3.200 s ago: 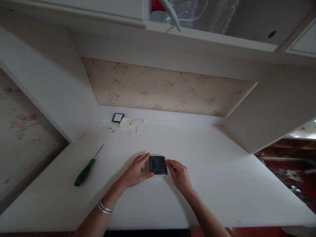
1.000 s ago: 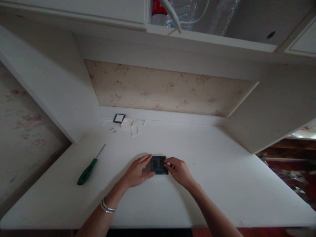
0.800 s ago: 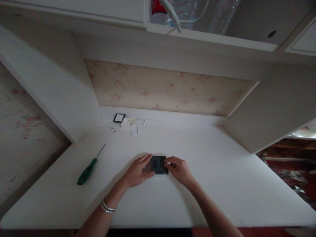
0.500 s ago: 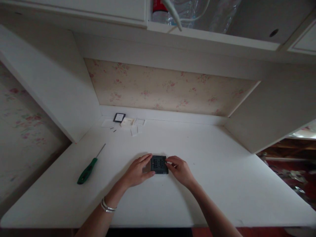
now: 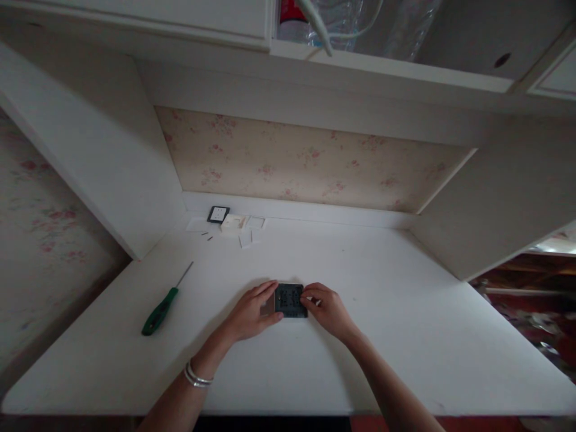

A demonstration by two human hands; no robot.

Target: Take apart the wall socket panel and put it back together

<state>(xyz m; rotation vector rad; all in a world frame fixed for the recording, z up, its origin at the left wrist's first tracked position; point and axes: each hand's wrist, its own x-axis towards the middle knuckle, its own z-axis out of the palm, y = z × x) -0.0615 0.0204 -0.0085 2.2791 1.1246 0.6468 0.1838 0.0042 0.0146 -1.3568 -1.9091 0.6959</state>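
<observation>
A dark square wall socket plate [image 5: 289,303] lies on the white tabletop, its face marked with dark holes and ridges. My left hand [image 5: 250,312] steadies it from the left, thumb at the lower edge and fingers at the top left corner. At its right side, my right hand [image 5: 327,309] is closed in a pinch over the plate; whatever the fingertips hold is too small to make out. Off to the left lies a green-handled screwdriver [image 5: 161,312], its shaft pointing away from me.
Toward the back left lie a white socket with a dark frame [image 5: 218,214], a cream box-like part [image 5: 233,223], thin white frames [image 5: 256,222] and two small dark screws [image 5: 209,239]. A white cable [image 5: 317,27] hangs from the shelf overhead. Side panels bound the tabletop.
My right fingers have shifted very slightly at the plate's right side. The left hand, plate and screwdriver stay where they were on the table.
</observation>
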